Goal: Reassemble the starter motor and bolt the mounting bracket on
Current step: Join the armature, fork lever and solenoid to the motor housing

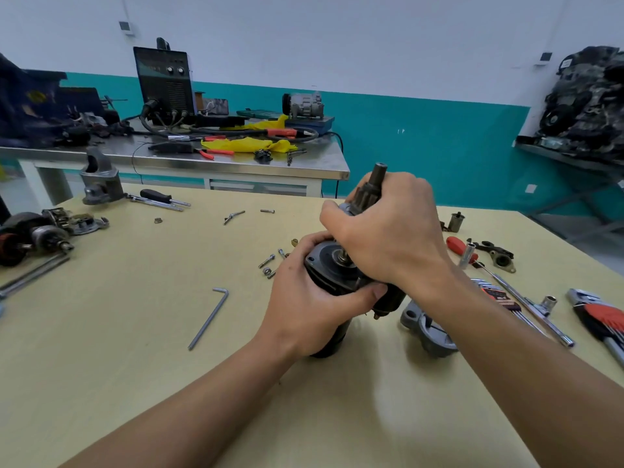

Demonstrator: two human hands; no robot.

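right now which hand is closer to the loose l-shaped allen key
Left. The left hand grips the motor body just right of the allen key; the right hand is farther right, around the pinion shaft.

White-over-teal wall (422,106) behind a steel workbench (209,163) — pale wooden table (135,332) in front

Repair workshop, welding machine (164,83) on steel bench (202,160), scattered tools

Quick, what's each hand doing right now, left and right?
Left hand: closed around the starter motor body, holding it.
Right hand: closed around the pinion shaft at the motor's top.
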